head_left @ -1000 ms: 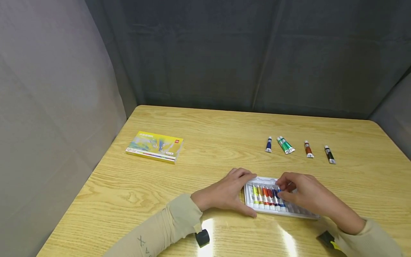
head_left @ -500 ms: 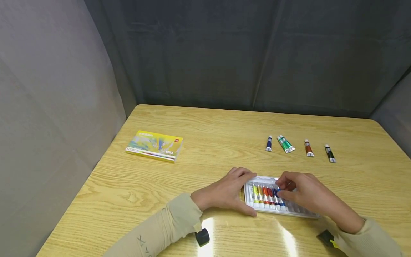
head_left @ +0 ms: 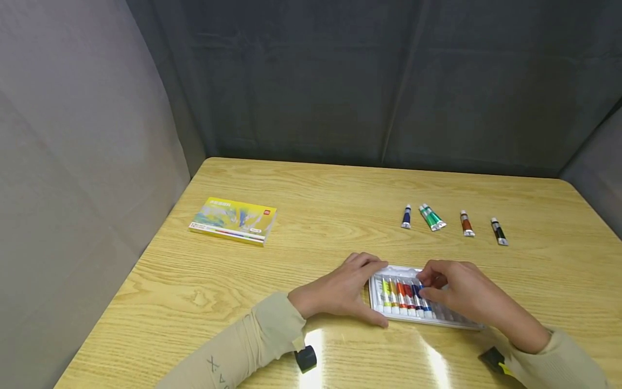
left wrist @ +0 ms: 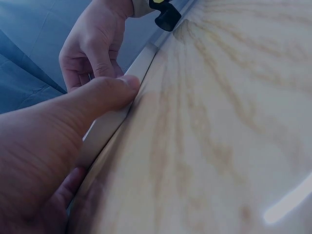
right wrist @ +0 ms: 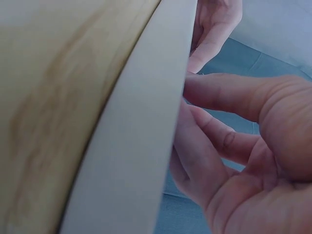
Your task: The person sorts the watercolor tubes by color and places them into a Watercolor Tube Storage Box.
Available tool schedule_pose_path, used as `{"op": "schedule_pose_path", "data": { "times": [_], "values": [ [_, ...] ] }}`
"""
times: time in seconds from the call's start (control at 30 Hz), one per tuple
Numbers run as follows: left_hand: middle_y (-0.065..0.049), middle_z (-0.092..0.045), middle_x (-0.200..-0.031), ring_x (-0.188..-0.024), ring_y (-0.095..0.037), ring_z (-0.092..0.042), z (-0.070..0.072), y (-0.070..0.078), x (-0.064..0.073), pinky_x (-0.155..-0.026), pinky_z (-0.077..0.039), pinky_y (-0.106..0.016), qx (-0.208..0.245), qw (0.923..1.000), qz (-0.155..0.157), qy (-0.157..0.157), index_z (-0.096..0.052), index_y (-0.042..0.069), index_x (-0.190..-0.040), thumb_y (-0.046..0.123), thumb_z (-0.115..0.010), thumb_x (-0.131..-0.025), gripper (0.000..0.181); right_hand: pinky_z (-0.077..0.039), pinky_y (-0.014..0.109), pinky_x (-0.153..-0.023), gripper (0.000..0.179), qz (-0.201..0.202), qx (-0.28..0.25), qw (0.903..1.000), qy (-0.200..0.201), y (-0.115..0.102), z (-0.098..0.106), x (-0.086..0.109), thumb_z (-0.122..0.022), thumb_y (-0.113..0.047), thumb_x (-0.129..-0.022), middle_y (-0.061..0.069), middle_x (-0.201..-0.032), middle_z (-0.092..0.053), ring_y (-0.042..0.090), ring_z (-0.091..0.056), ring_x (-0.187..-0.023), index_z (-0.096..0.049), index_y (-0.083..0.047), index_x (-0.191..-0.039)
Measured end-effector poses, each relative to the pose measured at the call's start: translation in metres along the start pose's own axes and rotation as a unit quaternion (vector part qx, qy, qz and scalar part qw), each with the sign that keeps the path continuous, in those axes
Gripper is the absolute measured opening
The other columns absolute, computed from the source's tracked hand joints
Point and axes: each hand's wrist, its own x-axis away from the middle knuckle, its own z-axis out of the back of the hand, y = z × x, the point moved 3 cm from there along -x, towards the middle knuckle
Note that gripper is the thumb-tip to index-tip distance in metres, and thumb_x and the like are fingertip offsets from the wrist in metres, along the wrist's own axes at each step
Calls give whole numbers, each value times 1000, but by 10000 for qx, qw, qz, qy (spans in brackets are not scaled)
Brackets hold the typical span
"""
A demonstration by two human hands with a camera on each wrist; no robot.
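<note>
A white plastic tray [head_left: 398,269] of paint tubes lies near the front of the table. My left hand [head_left: 342,292] grips its left end, thumb at the near edge and fingers at the far corner. In the left wrist view the thumb [left wrist: 117,90] presses the tray's side. Yellow, ochre, red, dark red and dark blue tubes fill the left slots. Beside them, my right hand [head_left: 459,286] pinches a blue paint tube [head_left: 426,309] in its slot. The tray's wall [right wrist: 131,122] hides the fingertips' contact in the right wrist view. Slots toward the right end are partly covered by this hand.
Behind the tray lie loose tubes: a dark blue one [head_left: 406,217], two green ones [head_left: 432,218], a brown one [head_left: 467,223] and a black one [head_left: 499,232]. A yellow paint box [head_left: 235,220] lies at the left. Grey curtains [head_left: 301,81] enclose the table.
</note>
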Motion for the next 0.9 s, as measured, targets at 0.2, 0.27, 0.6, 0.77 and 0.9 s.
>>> {"op": "schedule_pose_path", "data": {
  "times": [0.2,0.27,0.6,0.77,0.9],
  "values": [
    [-1,-42,-158,-142,-16,-39,0,0,0,-121,-39,-27,21,10000,-12,3,-35,16,-161,65,-83,-76,109,-50,23,-66,14,48,6,10000,43,0,-1,0,-81,-17,-88,-3,-94,-74,9,-66,-84,-71,-13,-96],
    [-1,-42,-158,-142,-15,-39,-1,0,0,-121,-39,-27,46,10000,-3,1,-35,16,-161,65,-83,-77,109,-50,22,-66,14,59,17,10000,60,1,-1,0,-82,-17,-87,-4,-94,-74,8,-66,-84,-71,-13,-96],
    [0,-41,-158,-142,-15,-39,0,0,0,-121,-40,-28,15,10000,29,-31,-35,17,-162,65,-83,-76,109,-48,23,-66,10,-20,151,9998,150,-2,1,1,-75,-21,-94,-5,-93,-75,8,-61,-81,-75,-15,-102],
    [-1,-42,-158,-142,-15,-39,0,0,0,-121,-39,-27,17,10000,7,-9,-34,16,-162,65,-82,-77,109,-51,26,-70,12,-24,215,9996,179,-1,6,0,-73,-23,-95,-6,-95,-75,9,-62,-84,-77,-17,-105],
    [-1,-41,-159,-142,-15,-39,1,0,1,-121,-39,-27,41,10000,-13,0,-34,16,-162,65,-82,-77,109,-52,26,-71,12,91,285,9989,362,0,14,-1,-74,-24,-95,-6,-95,-76,9,-65,-86,-77,-18,-104]
  ]
}}
